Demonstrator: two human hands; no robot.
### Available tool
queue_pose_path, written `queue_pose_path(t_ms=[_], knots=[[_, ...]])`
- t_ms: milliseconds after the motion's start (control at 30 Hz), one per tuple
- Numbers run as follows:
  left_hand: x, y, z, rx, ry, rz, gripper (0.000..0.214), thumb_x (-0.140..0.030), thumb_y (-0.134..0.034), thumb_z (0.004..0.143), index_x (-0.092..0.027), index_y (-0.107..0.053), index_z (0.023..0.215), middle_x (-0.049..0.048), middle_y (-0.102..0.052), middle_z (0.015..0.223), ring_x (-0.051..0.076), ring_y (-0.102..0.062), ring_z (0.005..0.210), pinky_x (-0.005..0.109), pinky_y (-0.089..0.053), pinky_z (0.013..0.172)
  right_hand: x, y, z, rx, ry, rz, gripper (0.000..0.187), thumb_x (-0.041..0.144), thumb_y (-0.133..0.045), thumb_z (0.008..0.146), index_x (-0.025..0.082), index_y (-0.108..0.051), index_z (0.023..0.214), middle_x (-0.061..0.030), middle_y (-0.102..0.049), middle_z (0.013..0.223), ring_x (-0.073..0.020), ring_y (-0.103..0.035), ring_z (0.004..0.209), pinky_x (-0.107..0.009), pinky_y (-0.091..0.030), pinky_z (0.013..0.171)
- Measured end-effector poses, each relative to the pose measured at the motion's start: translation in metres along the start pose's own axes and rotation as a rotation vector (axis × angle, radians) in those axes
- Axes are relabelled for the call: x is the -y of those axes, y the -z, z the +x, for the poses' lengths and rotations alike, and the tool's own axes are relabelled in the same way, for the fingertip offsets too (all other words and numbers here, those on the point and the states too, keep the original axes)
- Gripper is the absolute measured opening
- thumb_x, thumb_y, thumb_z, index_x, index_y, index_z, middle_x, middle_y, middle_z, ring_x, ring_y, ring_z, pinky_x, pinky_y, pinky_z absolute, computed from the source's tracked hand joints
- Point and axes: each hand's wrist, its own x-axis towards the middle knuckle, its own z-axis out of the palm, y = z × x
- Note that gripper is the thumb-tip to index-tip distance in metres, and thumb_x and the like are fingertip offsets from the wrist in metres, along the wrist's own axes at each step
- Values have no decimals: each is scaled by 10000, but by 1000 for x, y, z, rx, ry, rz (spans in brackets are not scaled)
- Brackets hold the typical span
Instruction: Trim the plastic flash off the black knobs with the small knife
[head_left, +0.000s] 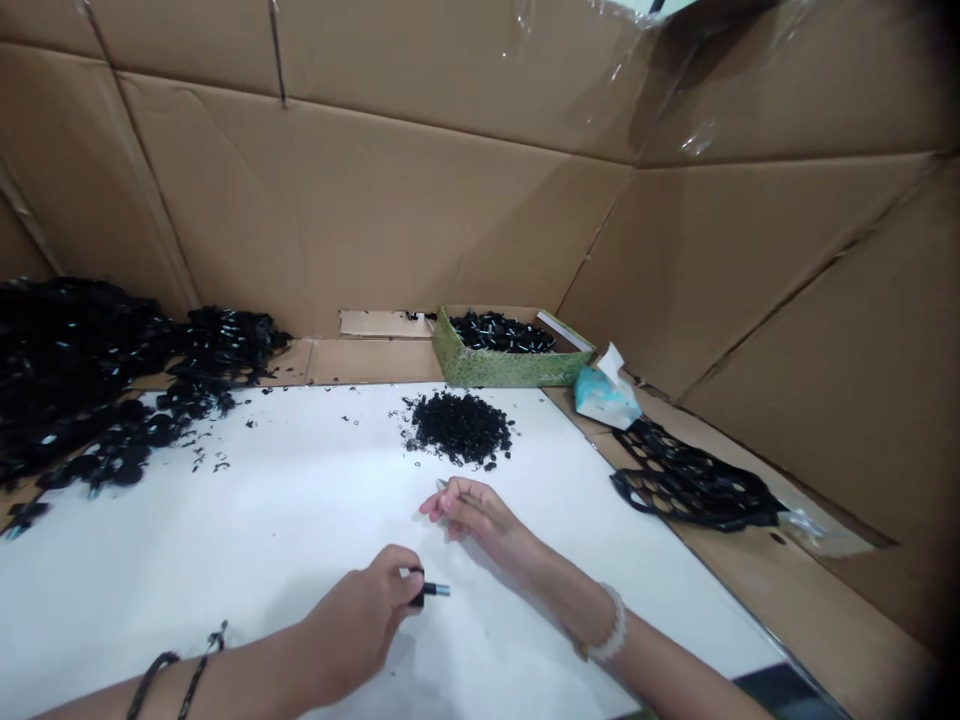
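My left hand is closed in a pinch on a small black part with a metal tip, held just above the white table. My right hand rests on the table a little farther off, fingers curled round a thin silvery tool whose tip pokes out toward the left. A heap of tiny black rings lies just beyond the right hand.
A large pile of black parts fills the left side. A green box of black parts stands at the back, a tissue pack beside it, and black frames lie at the right. Cardboard walls surround the table.
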Motion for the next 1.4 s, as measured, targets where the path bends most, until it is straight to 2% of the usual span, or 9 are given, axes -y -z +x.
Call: queue_pose_path(t_ms=[233,333,433,567,767,833,1100,1300,1400], knots=[[6,0,-1,-67,-108,-120,126,-252,-375,887,-238,-435,997,73,-516,965,131,-475,596,284,-427,589,12,44,20,-668,412,-512,386,512,-420,864,180,-497,684,-30,-577,655,-134,-516,583,-252,-412,544],[3,1,4,-108,12,-229,135,-312,-331,914,-226,-370,1011,66,-497,964,114,-482,581,282,-436,570,19,66,29,-852,493,-844,386,487,-400,873,171,-570,732,-45,-595,664,-178,-540,633,-302,-424,615],[-1,3,11,-139,245,-383,184,-390,-321,914,-225,-335,994,26,-509,889,93,-485,537,268,-465,535,18,76,33,-815,507,-965,370,452,-435,858,164,-626,992,-107,-644,901,-255,-563,840,-385,-428,752],[-1,8,23,-171,366,-550,250,-468,-379,872,-234,-316,933,-14,-490,870,73,-500,505,234,-476,424,7,63,27,-658,582,-1029,412,321,-327,931,171,-415,1305,-128,-608,1086,-233,-559,939,-397,-424,827],[-5,13,29,-88,328,-674,346,-545,-418,835,-214,-321,801,-63,-482,718,43,-462,423,192,-416,396,-7,21,9,-35,893,-1166,334,237,-288,957,181,-433,1252,-57,-653,872,-170,-552,736,-321,-433,697],[-5,13,28,-57,303,-674,359,-554,-423,833,-209,-330,796,-63,-484,691,43,-455,421,186,-396,399,-10,11,5,71,909,-1222,328,289,-286,964,158,-465,1206,-67,-639,842,-171,-535,717,-314,-425,675],[3,11,23,51,257,-613,280,-478,-424,870,-203,-364,874,-44,-514,728,45,-434,476,192,-390,470,-15,0,3,99,904,-1263,304,284,-278,963,155,-533,860,-57,-594,718,-156,-520,671,-291,-397,638],[-1,10,21,-16,300,-581,225,-399,-479,859,-221,-342,869,-66,-458,714,48,-438,480,197,-398,467,-16,-5,-3,-68,1008,-1032,416,434,-189,955,156,-429,1149,-76,-630,821,-162,-538,635,-321,-434,617],[-2,10,23,-104,336,-564,221,-403,-456,863,-228,-321,866,-63,-470,733,47,-448,458,200,-402,448,-20,-8,-9,-33,1107,-987,352,366,-211,949,145,-388,1159,-94,-629,887,-150,-578,655,-282,-458,575]])
